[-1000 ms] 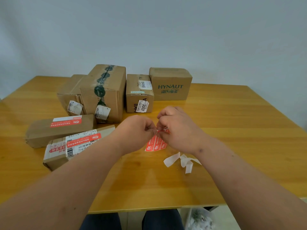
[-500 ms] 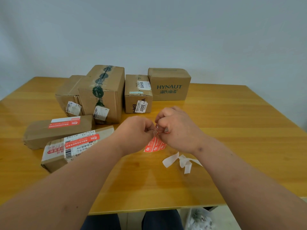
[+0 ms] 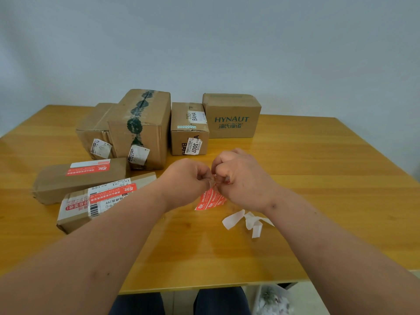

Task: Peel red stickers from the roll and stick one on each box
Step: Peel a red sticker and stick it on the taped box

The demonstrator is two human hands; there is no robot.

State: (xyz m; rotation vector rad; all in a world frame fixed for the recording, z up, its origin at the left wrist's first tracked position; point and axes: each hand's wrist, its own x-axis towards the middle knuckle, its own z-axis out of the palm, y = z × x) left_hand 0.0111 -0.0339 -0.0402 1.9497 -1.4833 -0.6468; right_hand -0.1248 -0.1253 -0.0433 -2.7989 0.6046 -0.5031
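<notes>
Item: strip of red stickers [image 3: 210, 199], thin glossy paper with white print, hanging limp from both hands above the desk [image 3: 318, 178]. No roll core is visible. Judged very light, floppy, and prone to curl or stick to itself; best taken at a free corner, the backing peeled away slowly.

Left hand [image 3: 188, 180]: fingers curled, pinching the strip's upper edge.
Right hand [image 3: 241, 178]: fingers curled, pinching the same edge just beside the left; the two hands touch at the fingertips.

Boxes, brown corrugated card, rigid, matte:
- two long flat boxes at near left [image 3: 79, 178] and [image 3: 100, 203], each already bearing a red sticker;
- tall box with dark green tape [image 3: 145, 123], unstickered;
- low box behind it [image 3: 95, 128], small box with a "3007" label [image 3: 189, 130], and HYNAUT box [image 3: 231, 117], no red sticker visible.

Waste: curled white backing scraps [image 3: 246, 221], lying on the desk near the right wrist.

Desk: varnished yellow wood, smooth, reflective.
</notes>
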